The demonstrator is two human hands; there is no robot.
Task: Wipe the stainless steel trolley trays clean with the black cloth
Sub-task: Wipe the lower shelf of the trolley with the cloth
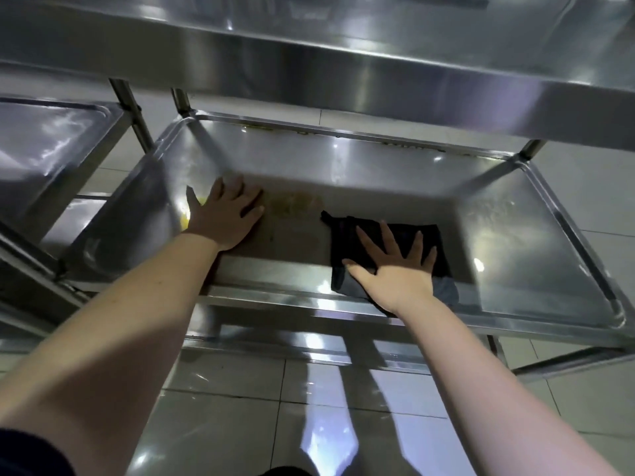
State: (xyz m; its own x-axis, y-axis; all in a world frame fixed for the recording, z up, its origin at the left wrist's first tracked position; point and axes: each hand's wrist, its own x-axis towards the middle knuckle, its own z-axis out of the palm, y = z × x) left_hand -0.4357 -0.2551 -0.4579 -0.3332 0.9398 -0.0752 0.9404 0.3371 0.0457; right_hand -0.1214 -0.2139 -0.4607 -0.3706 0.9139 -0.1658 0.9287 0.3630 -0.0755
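Bare forearms; dark sleeve [31, 451] at left arm.

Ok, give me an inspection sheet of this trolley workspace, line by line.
Surface: steel tray, yellowish smear left of centre.
Job's things: black cloth flat on the tray, near edge.
Clutter: something yellow beside the left hand, unclear what.
Hands: right hand flat on the cloth, fingers spread; left hand flat on bare tray.
Cables: nothing seen.
Surroundings: upper shelf overhead, second trolley tray left, tiled floor.
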